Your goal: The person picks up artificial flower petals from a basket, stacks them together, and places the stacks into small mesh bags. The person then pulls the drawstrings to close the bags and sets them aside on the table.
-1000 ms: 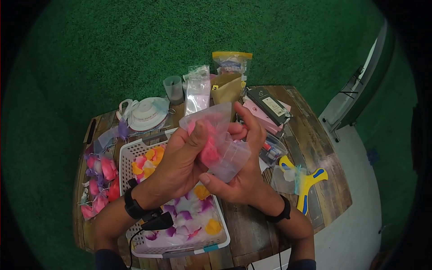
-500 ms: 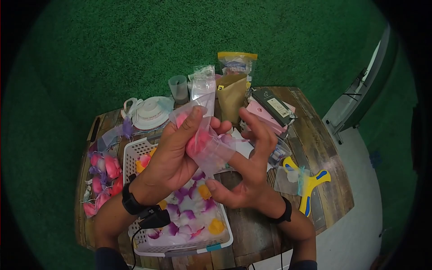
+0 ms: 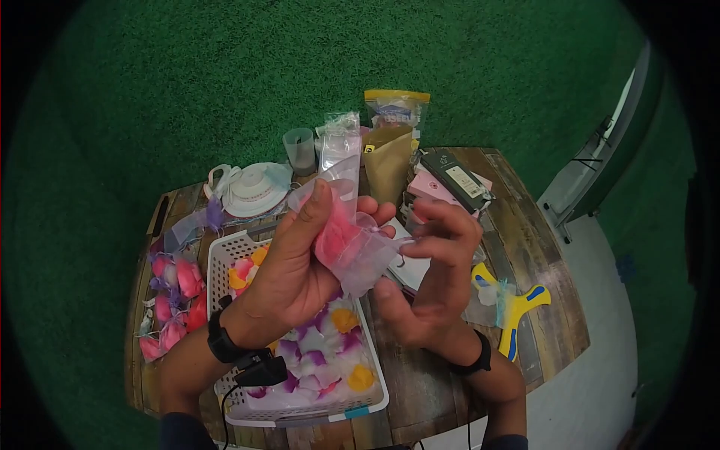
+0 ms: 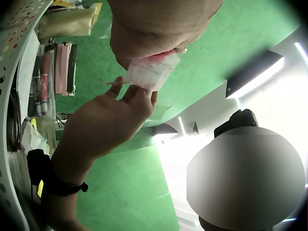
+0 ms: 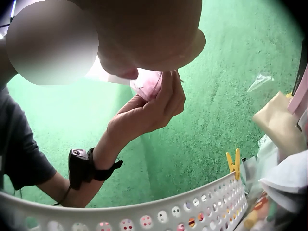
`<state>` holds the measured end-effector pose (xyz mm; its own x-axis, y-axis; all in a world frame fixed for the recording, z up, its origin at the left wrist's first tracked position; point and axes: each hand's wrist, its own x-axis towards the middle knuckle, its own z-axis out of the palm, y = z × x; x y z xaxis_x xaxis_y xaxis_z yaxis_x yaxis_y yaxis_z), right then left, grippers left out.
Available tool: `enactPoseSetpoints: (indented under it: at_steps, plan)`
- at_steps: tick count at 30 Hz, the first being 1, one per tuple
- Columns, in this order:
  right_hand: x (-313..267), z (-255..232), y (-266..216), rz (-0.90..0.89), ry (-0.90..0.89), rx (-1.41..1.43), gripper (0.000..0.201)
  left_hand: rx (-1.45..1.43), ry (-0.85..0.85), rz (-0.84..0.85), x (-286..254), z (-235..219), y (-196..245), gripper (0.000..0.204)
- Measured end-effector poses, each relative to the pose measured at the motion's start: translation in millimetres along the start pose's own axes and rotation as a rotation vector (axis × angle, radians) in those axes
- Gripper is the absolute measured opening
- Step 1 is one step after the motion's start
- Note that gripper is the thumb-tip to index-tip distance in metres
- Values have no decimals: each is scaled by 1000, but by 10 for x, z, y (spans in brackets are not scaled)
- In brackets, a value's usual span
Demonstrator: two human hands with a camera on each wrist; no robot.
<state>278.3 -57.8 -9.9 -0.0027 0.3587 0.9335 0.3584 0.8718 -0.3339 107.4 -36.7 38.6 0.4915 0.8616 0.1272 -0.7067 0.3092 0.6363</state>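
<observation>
My left hand [image 3: 330, 217] holds up a small sheer bag [image 3: 352, 244] with pink petals inside, thumb across its front. Over the white basket, my right hand [image 3: 424, 251] curls its fingers against the bag's right edge and pinches it there. A thin string hangs by that edge. From the left wrist view the bag [image 4: 151, 72] sticks out below my left hand [image 4: 159, 29], and my right hand [image 4: 130, 101] touches its lower end. From the right wrist view my left hand [image 5: 154, 103] cups the bag [image 5: 149, 84].
A white perforated basket [image 3: 217, 262] of purple, yellow and pink petals sits on the wooden table [image 3: 525, 247]. Filled pink bags [image 3: 169, 300] lie left of it. Behind are a cup [image 3: 300, 150], a brown pouch [image 3: 390, 161], a dark box [image 3: 454, 176] and a yellow-blue tool [image 3: 517, 307].
My right hand's fingers, spread apart half a second ago, have curled in onto the bag's right edge. The left hand still holds the bag, shifted slightly right.
</observation>
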Motion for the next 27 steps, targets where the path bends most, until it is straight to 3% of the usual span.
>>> enactPoseSetpoints:
  at_steps: [2, 8, 12, 17, 20, 27]
  plan:
    - [120, 5, -43, 49, -25, -90, 59, 23, 15, 18, -11, 46, 5, 50]
    - [141, -18, 12, 198, -219, -20, 74, 157, 30, -14, -17, 59, -85, 57]
    - [198, 14, -5, 136, -138, -98, 62, 225, 19, -32, -49, 45, -134, 55]
    - [228, -17, 41, -155, -123, -306, 52, 194, 40, -59, -48, 23, -196, 54]
    - [207, -28, 43, -131, -115, -324, 51, 106, 49, -77, -79, 70, -243, 42]
    - [219, -49, 53, -91, -76, -327, 47, 58, 9, -117, -129, 41, -328, 40]
